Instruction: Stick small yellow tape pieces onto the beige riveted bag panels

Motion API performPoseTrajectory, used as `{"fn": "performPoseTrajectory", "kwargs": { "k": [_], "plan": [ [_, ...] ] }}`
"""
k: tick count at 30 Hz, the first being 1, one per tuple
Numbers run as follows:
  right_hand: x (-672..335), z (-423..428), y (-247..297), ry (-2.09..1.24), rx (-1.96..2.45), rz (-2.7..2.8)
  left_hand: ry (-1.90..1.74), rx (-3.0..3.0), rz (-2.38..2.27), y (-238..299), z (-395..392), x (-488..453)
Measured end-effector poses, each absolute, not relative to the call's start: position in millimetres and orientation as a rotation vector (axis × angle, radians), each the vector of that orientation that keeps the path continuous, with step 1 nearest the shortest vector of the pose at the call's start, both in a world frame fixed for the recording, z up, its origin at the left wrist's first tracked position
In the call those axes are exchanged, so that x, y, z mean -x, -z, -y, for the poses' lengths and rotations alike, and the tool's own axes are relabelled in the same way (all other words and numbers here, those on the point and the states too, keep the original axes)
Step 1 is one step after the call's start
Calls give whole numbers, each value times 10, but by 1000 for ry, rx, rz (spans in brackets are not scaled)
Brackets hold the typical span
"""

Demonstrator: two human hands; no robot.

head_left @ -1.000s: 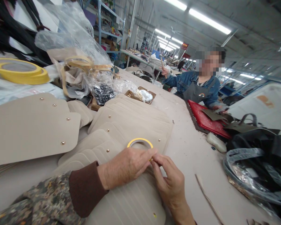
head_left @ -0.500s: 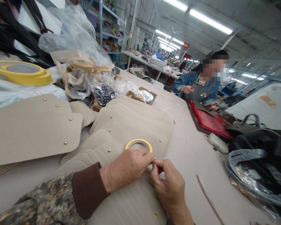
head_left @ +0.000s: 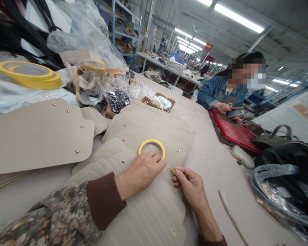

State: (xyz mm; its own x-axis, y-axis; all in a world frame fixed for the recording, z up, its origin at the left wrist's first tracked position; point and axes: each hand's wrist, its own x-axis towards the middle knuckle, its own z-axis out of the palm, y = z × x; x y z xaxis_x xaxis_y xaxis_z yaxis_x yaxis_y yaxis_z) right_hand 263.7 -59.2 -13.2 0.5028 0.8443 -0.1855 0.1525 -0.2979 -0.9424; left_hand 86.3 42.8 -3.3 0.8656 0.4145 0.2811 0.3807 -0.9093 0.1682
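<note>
My left hand [head_left: 143, 171] is closed on the lower rim of a yellow tape roll [head_left: 152, 140], over a fanned stack of beige panels [head_left: 149, 118]. Just to the right, my right hand [head_left: 190, 182] pinches a small piece of yellow tape [head_left: 172, 170] between thumb and index finger. The panels have rounded corners and small gold-coloured metal fittings. A bit of yellow shows on a lower panel near the front.
More beige panels [head_left: 38, 133] are piled at the left, below stacked yellow tape rolls [head_left: 38, 82] and plastic bags. An open box [head_left: 169, 99] stands at the back. Across the table, a person [head_left: 218, 94] holds a hammer-like tool over a red board [head_left: 231, 131]. Black bags [head_left: 279, 157] and a strip [head_left: 231, 215] lie right.
My hands have moved apart; the right now holds a bit of yellow tape away from the roll. The tape roll has tilted more face-on. The person opposite has lowered the tool.
</note>
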Motion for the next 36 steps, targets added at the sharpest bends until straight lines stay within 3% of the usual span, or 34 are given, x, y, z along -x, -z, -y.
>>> {"fn": "performPoseTrajectory", "kwargs": {
  "k": [17, 23, 30, 36],
  "plan": [
    [-2614, 486, 156, -439, 2176, 1165, -375, -2888, -601, -8, -440, -853],
    [-2701, 656, 197, -568, 1954, 1067, -463, -2904, -577, 10, -464, -831],
    [-2615, 586, 298, -183, 1992, 1483, -555, -2901, -527, -24, -444, -819],
    [-2641, 575, 144, -216, 1978, 1775, -592, -2897, -474, -61, -453, -803]
  ]
}}
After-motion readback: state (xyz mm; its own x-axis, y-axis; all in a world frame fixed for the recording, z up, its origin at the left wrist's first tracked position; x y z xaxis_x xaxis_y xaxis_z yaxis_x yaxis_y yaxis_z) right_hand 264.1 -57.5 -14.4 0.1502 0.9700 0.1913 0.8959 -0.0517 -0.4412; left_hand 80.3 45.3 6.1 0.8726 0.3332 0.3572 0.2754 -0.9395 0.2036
